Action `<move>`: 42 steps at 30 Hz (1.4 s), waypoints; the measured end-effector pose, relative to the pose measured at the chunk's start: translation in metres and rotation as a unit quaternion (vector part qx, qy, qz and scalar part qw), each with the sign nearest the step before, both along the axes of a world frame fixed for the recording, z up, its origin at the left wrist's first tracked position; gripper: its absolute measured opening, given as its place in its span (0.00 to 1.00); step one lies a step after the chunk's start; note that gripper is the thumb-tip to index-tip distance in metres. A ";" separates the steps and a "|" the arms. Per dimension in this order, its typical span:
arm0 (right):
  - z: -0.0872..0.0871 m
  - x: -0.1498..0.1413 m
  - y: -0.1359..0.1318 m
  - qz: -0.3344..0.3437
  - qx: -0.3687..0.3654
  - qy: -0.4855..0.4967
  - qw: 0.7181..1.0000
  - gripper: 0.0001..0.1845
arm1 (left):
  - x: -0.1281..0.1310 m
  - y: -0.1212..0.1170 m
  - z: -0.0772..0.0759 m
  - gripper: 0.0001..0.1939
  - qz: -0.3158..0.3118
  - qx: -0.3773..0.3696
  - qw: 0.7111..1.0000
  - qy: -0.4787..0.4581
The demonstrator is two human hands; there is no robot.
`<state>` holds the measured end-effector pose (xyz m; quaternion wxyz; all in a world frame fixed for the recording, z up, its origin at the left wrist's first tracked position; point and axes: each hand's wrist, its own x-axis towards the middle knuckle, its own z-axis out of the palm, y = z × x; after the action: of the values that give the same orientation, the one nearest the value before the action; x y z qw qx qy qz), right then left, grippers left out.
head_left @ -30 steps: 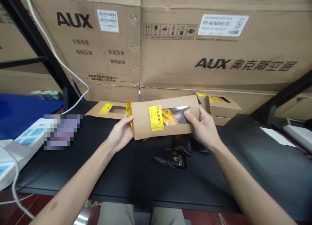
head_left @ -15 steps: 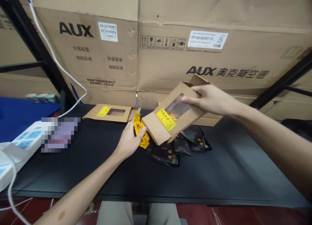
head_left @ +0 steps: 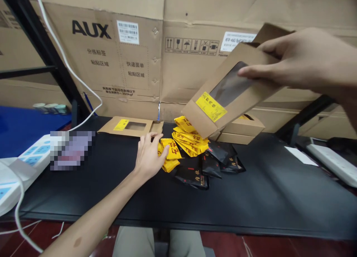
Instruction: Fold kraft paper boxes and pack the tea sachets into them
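Power strip [head_left: 26,164]: white, at the table's left end, beside the left hand but not touching it.

Left hand [head_left: 149,158]: forearm reaching in from the lower left, palm down, fingers slightly spread and not closed on anything; fingertips rest on the left edge of the yellow sachets.

Flat carton [head_left: 125,127]: kraft card with a window and yellow label, lying on the black table [head_left: 251,201] just beyond the left hand.

Yellow sachets [head_left: 188,140]: loose, overlapping pile, under the sleeve's lower end and right of the left hand.

Black sachets [head_left: 192,177]: heaped against the pile's near and right sides, apart from both hands.

Kraft sleeve [head_left: 225,90]: windowed, tilted steeply, lower end just above the yellow pile, upper end inside the right hand's grip.

Right hand [head_left: 304,60]: raised high at the right, arm extended, fingers and thumb clamped on the sleeve's upper end.
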<state>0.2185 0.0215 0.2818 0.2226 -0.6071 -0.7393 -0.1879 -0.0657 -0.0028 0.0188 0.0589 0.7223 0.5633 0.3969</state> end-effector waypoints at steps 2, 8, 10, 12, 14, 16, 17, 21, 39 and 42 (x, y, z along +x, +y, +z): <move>0.004 -0.001 -0.006 -0.022 0.036 0.041 0.998 0.27 | 0.000 0.000 0.002 0.18 -0.024 -0.003 0.998 -0.053; -0.036 -0.027 -0.013 0.047 0.074 0.289 0.953 0.15 | -0.003 0.005 0.008 0.19 -0.111 -0.034 0.969 -0.217; -0.067 -0.043 -0.008 0.104 0.073 0.356 0.926 0.13 | -0.003 0.006 0.010 0.23 -0.169 -0.071 0.924 -0.336; -0.101 -0.060 -0.002 0.148 0.049 0.399 0.903 0.14 | -0.003 0.006 0.013 0.28 -0.227 -0.108 0.845 -0.471; -0.130 -0.074 0.001 0.167 0.018 0.416 0.894 0.15 | -0.005 0.007 0.018 0.29 -0.244 -0.123 0.783 -0.559; -0.149 -0.086 0.001 0.179 -0.002 0.408 0.895 0.19 | -0.008 0.009 0.023 0.26 -0.220 -0.117 0.749 -0.614; -0.155 -0.090 0.000 0.181 -0.014 0.396 0.900 0.21 | -0.011 0.011 0.025 0.24 -0.201 -0.112 0.735 -0.638; -0.163 -0.095 -0.001 0.171 -0.087 0.327 0.925 0.26 | -0.024 0.020 0.031 0.15 -0.149 -0.092 0.694 -0.699; -0.165 -0.091 0.014 0.171 -0.101 0.377 0.905 0.39 | -0.077 0.051 0.022 0.17 0.049 0.051 0.772 -0.632; -0.163 -0.084 0.022 0.158 -0.077 0.289 0.941 0.22 | -0.103 0.059 0.015 0.19 0.125 0.091 0.794 -0.588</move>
<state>0.1345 0.0432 0.1187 0.4062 -0.5262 -0.7415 0.0910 -0.1690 0.0565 0.0341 0.2628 0.2753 0.4666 0.7984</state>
